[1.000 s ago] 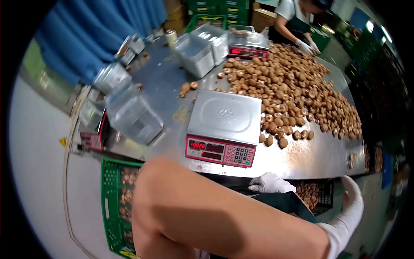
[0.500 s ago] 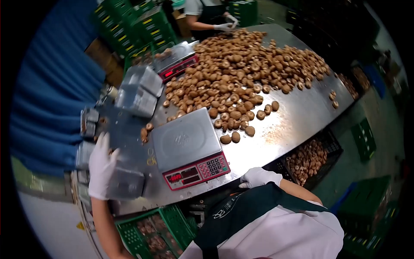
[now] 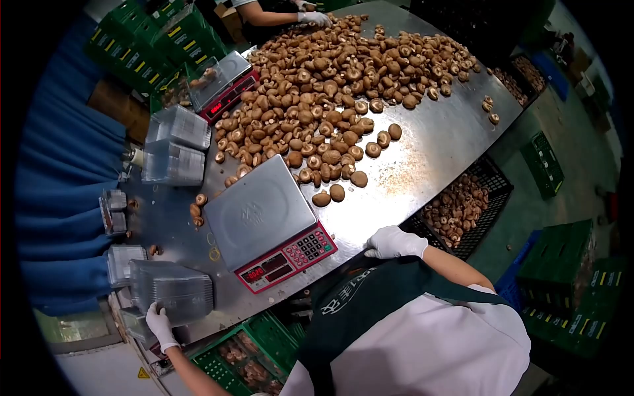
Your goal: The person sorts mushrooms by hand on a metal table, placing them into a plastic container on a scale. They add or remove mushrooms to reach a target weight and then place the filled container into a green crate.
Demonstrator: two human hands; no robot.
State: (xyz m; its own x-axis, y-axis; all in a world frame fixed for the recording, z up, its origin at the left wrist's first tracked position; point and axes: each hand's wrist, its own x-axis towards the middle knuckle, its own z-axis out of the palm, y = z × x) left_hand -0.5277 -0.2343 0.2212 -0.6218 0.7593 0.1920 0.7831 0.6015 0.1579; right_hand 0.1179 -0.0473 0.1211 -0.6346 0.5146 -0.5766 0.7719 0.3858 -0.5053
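My left hand (image 3: 160, 325), in a white glove, is at the near left corner of a stack of clear plastic trays (image 3: 181, 294). Its fingers close on a tray edge there, with the fingertips partly hidden. My right hand (image 3: 395, 243), also gloved, rests at the near table edge with its fingers curled in and nothing visible in them. Between the hands stands a scale (image 3: 261, 211) with a bare metal plate and a lit red display. Beyond it spreads a large heap of brown mushrooms (image 3: 330, 86).
More tray stacks (image 3: 173, 162) stand along the left side, near a second scale (image 3: 228, 96). A person's gloved hand (image 3: 315, 18) is at the heap's far side. Below the table are a black crate of mushrooms (image 3: 456, 211) and a green crate (image 3: 271, 333) with packed mushrooms.
My left hand has dropped from above the tray stack to its near corner, and its spread fingers have drawn in. My right hand stays at the table edge. The view has shifted.
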